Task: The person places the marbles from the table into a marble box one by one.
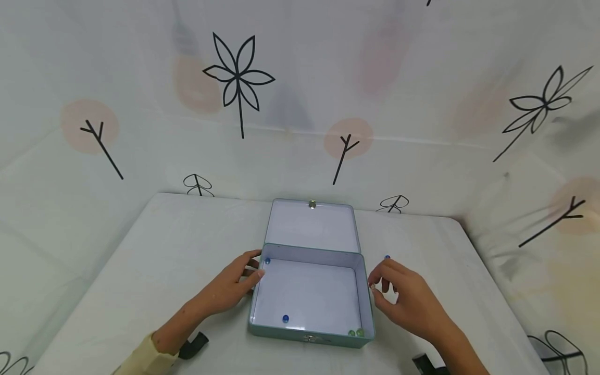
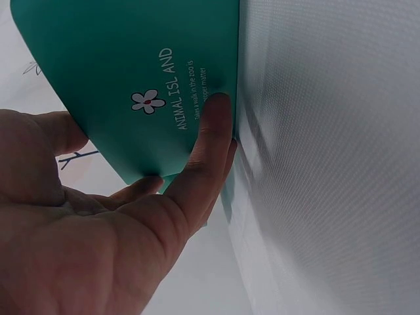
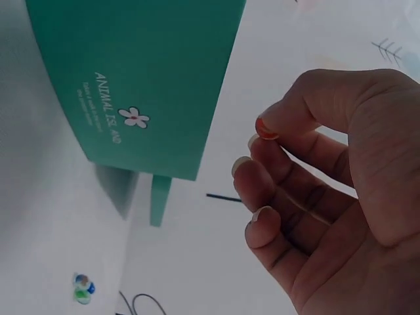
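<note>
Tin box [image 1: 276, 332] stands open on worktop [image 1: 187, 245] — fingers of left hand [image 1: 227, 284] grip its nine-o'clock wall; fingers of right hand [image 1: 407, 298], outside at three o'clock, pinch small orange piece [image 3: 266, 130]. Green marbles [image 1: 360, 332] inside — five o'clock.

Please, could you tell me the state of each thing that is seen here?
Box: open, upright on the table.
Lid: swung back.
Latch: unfastened.
Blue marbles inside: lying apart.
Green marbles inside: together in the near right corner.
Marbles outside: grouped on the table.
Left hand: holding the box's side.
Right hand: pinching a small thing, partly hidden.
</note>
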`<state>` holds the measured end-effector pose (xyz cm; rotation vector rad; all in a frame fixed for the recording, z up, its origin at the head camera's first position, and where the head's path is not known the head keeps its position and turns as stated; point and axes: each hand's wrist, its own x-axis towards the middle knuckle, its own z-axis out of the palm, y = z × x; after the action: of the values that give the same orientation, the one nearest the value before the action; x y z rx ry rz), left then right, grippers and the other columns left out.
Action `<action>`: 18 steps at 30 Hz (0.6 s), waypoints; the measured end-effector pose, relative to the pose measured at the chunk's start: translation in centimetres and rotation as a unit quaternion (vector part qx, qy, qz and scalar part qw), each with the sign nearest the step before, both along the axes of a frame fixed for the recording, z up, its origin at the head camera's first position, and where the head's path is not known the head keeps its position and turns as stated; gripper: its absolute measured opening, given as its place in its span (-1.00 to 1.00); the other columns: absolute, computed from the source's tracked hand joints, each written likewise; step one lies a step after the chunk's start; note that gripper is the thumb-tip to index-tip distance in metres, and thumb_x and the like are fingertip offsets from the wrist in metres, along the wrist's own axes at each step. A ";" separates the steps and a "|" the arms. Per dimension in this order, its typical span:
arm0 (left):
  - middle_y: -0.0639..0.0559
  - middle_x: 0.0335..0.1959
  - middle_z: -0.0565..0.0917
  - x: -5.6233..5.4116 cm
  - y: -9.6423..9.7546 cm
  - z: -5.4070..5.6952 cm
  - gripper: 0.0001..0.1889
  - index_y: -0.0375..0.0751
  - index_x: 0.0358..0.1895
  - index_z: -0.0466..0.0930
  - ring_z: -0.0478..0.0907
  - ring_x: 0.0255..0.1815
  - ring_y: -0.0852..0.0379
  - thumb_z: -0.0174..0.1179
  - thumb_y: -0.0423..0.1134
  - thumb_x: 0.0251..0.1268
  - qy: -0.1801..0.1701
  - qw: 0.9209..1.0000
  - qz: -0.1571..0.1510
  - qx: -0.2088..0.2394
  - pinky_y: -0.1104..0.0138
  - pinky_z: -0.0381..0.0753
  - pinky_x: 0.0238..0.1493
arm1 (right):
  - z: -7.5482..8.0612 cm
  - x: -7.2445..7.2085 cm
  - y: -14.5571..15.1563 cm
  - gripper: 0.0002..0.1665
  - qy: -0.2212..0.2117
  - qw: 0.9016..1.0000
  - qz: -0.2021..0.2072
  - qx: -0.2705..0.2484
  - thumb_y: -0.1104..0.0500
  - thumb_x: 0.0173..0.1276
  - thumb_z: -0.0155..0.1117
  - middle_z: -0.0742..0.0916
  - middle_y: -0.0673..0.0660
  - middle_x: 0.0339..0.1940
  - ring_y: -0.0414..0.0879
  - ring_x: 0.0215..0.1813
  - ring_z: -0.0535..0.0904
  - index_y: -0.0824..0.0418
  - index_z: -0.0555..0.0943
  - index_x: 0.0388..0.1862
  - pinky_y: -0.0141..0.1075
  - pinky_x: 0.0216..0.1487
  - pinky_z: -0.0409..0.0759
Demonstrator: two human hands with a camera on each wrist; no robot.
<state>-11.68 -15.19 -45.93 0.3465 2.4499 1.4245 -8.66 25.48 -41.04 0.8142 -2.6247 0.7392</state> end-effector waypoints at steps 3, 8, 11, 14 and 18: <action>-0.16 0.41 0.50 0.0 0.0 0.0 -0.32 -0.10 0.67 0.15 0.52 0.43 -0.19 0.10 0.07 0.68 0.000 1.000 0.001 0.000 0.11 0.76 0.17 | 0.1 0.2 -0.1 -0.52 -0.008 1.000 0.009 0.004 0.43 0.07 0.52 0.62 -0.32 -0.20 -0.34 -0.29 0.49 -0.10 0.64 -0.20 -0.43 -0.37 0.55; -0.16 0.41 0.50 0.0 0.0 0.0 -0.32 -0.09 0.68 0.15 0.51 0.43 -0.20 0.10 0.06 0.68 -0.001 1.000 0.001 -0.001 0.11 0.76 0.17 | 0.3 0.3 -0.2 -0.47 -0.004 0.999 0.045 0.002 0.44 0.06 0.51 0.60 -0.34 -0.22 -0.34 -0.29 0.49 -0.17 0.60 -0.21 -0.49 -0.35 0.51; -0.15 0.42 0.50 0.0 0.0 -0.1 -0.31 -0.09 0.68 0.15 0.52 0.43 -0.19 0.10 0.07 0.68 0.001 1.000 0.000 -0.004 0.09 0.75 0.18 | 0.3 0.4 -0.2 -0.42 -0.004 0.998 0.066 0.003 0.44 0.05 0.52 0.59 -0.35 -0.24 -0.35 -0.29 0.49 -0.22 0.57 -0.22 -0.49 -0.35 0.52; -0.15 0.42 0.50 0.0 0.0 -0.1 -0.31 -0.09 0.68 0.15 0.52 0.43 -0.18 0.10 0.08 0.68 0.003 1.000 0.000 -0.008 0.08 0.74 0.20 | 0.4 0.5 -0.3 -0.41 -0.011 0.997 0.078 0.006 0.44 0.03 0.53 0.59 -0.35 -0.25 -0.36 -0.29 0.49 -0.23 0.57 -0.23 -0.46 -0.36 0.53; -0.15 0.42 0.50 0.0 -0.1 0.0 -0.31 -0.08 0.68 0.14 0.51 0.43 -0.18 0.10 0.08 0.68 0.001 1.000 -0.001 -0.007 0.08 0.74 0.21 | 0.5 0.6 -0.3 -0.43 -0.023 0.996 0.083 0.011 0.41 0.04 0.57 0.60 -0.35 -0.26 -0.37 -0.29 0.49 -0.23 0.58 -0.24 -0.49 -0.33 0.53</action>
<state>-11.71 -15.25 -45.92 0.3471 2.4599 1.4057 -8.06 25.16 -40.58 1.0429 -2.6344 0.7813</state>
